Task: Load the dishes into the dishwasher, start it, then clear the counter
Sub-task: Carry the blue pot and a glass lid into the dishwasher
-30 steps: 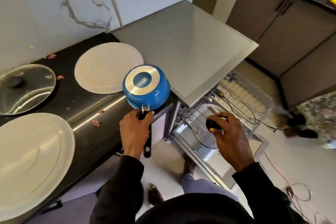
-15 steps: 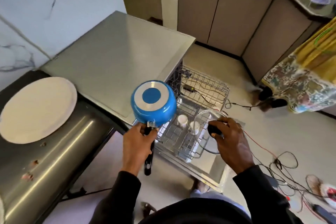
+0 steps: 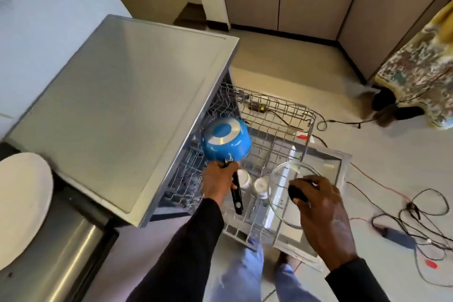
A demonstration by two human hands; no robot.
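No legible text, label, brand or number anywhere in kitchen scene; dishwasher (image 3: 127,105) top bare, unmarked steel.

The far half of the rack (image 3: 277,115) lies bare; 2 cups (image 3: 252,181) crowd its near end.

At centre frame we hold a saucepan (image 3: 226,140) upside down by its handle in our left hand (image 3: 219,181), above the pulled-out dishwasher rack (image 3: 277,115). To its lower right, our right hand (image 3: 321,213) holds a glass lid (image 3: 291,179) by its knob over the open dishwasher door (image 3: 326,159). Two cups (image 3: 261,185) sit in the rack between our hands. The dishwasher top (image 3: 122,100) fills the left centre; a plate (image 3: 22,203) lies on the tabletop (image 3: 66,247) at lower left. Cables (image 3: 416,211) trail across the floor at right.
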